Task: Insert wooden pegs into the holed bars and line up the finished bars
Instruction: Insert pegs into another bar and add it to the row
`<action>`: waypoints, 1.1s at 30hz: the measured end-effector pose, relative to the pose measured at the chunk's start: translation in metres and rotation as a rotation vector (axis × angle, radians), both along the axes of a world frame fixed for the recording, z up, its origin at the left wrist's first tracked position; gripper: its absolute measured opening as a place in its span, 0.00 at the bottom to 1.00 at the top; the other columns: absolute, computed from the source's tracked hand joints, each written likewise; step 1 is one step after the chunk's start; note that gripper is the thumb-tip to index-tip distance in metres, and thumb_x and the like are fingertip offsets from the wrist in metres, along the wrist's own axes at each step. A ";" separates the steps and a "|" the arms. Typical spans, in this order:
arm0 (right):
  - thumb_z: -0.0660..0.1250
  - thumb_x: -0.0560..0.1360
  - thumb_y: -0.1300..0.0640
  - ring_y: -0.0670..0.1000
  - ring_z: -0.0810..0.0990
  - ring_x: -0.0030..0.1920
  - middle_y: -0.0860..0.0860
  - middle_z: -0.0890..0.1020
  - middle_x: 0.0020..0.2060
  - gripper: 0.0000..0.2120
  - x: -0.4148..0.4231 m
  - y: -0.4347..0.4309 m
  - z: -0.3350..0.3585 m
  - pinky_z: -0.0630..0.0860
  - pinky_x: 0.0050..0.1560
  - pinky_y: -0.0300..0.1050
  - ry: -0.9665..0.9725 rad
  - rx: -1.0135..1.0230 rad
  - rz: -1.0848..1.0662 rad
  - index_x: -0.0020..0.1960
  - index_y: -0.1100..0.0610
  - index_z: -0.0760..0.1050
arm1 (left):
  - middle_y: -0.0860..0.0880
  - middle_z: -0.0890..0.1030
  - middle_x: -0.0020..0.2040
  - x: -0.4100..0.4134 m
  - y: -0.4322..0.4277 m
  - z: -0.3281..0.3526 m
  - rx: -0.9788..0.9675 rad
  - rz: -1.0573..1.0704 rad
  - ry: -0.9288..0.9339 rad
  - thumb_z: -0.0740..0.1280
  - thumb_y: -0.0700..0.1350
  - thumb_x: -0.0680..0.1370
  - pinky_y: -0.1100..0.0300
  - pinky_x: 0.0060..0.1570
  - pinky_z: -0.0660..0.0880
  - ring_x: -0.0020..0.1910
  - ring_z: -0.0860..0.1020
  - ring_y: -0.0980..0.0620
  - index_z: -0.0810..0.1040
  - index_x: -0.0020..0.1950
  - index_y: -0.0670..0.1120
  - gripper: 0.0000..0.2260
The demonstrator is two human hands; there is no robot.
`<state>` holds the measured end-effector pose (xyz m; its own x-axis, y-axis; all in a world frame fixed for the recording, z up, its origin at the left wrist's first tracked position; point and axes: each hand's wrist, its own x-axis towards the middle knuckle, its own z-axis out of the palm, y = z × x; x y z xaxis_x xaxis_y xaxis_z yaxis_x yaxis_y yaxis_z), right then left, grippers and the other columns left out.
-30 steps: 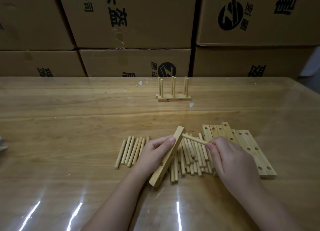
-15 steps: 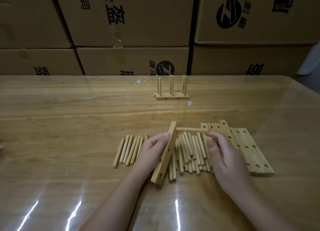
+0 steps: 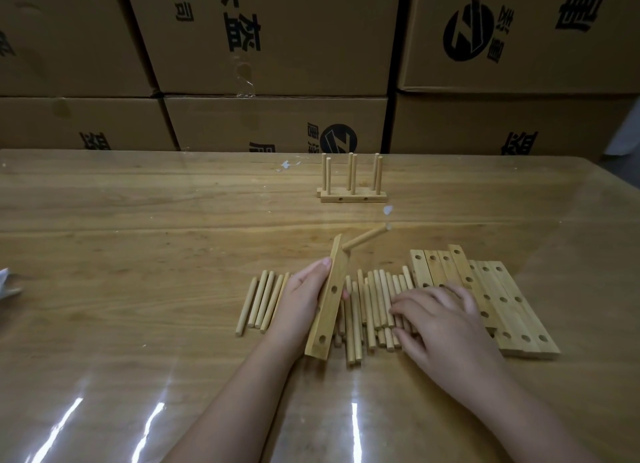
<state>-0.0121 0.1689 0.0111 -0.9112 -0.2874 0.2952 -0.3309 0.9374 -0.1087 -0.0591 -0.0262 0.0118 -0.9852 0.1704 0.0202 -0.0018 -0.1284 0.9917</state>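
My left hand grips a holed wooden bar, tilted on its edge above the table. One peg sticks out of the bar's far hole, pointing right and away. My right hand rests with spread fingers on the pile of loose pegs; I cannot tell whether it pinches one. Several empty holed bars lie side by side to the right. A smaller group of pegs lies left of my left hand. Two finished bars with upright pegs stand further back.
Stacked cardboard boxes wall off the far side of the glossy wooden table. A scrap of white paper lies at the left edge. Small white flecks lie near the finished bars.
The peg my right hand held now sits in the bar's far hole. My right hand let go of it and dropped onto the loose peg pile. The bar has tilted more upright.
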 end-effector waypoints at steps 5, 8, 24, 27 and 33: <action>0.62 0.73 0.44 0.46 0.71 0.61 0.40 0.75 0.56 0.16 -0.001 0.003 -0.001 0.57 0.68 0.52 -0.065 0.066 0.022 0.60 0.44 0.75 | 0.50 0.80 0.32 -0.001 0.000 0.000 0.004 -0.007 -0.003 0.58 0.50 0.82 0.65 0.27 0.72 0.26 0.75 0.57 0.82 0.37 0.51 0.18; 0.55 0.75 0.39 0.42 0.59 0.70 0.37 0.67 0.67 0.21 -0.002 0.007 0.000 0.43 0.73 0.50 -0.142 0.080 0.030 0.67 0.41 0.67 | 0.50 0.80 0.32 0.000 0.000 0.000 0.003 -0.006 0.001 0.58 0.50 0.82 0.66 0.28 0.72 0.27 0.75 0.57 0.82 0.38 0.52 0.17; 0.68 0.70 0.55 0.45 0.79 0.33 0.46 0.82 0.36 0.06 0.000 0.014 0.015 0.75 0.36 0.37 0.305 -0.192 0.148 0.44 0.57 0.81 | 0.50 0.80 0.31 -0.003 -0.001 -0.005 0.036 0.020 -0.005 0.58 0.49 0.82 0.67 0.29 0.73 0.28 0.77 0.58 0.84 0.41 0.53 0.17; 0.69 0.70 0.62 0.42 0.79 0.33 0.45 0.81 0.34 0.04 0.000 0.017 0.017 0.77 0.34 0.32 0.264 -0.525 -0.002 0.45 0.57 0.79 | 0.50 0.80 0.33 -0.005 0.000 -0.008 0.055 0.004 0.006 0.58 0.50 0.82 0.64 0.29 0.74 0.29 0.78 0.57 0.83 0.43 0.54 0.15; 0.66 0.73 0.63 0.45 0.81 0.34 0.47 0.84 0.38 0.06 0.004 0.005 0.018 0.77 0.34 0.35 -0.126 -1.087 0.045 0.45 0.53 0.78 | 0.49 0.80 0.33 -0.008 -0.002 -0.012 0.079 -0.058 0.037 0.67 0.58 0.75 0.59 0.37 0.75 0.33 0.77 0.53 0.82 0.48 0.47 0.15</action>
<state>-0.0085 0.1743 0.0296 -0.9479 0.0363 0.3166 -0.2908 0.3079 -0.9059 -0.0670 -0.0283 -0.0006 -0.9721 0.2232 0.0716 0.0246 -0.2067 0.9781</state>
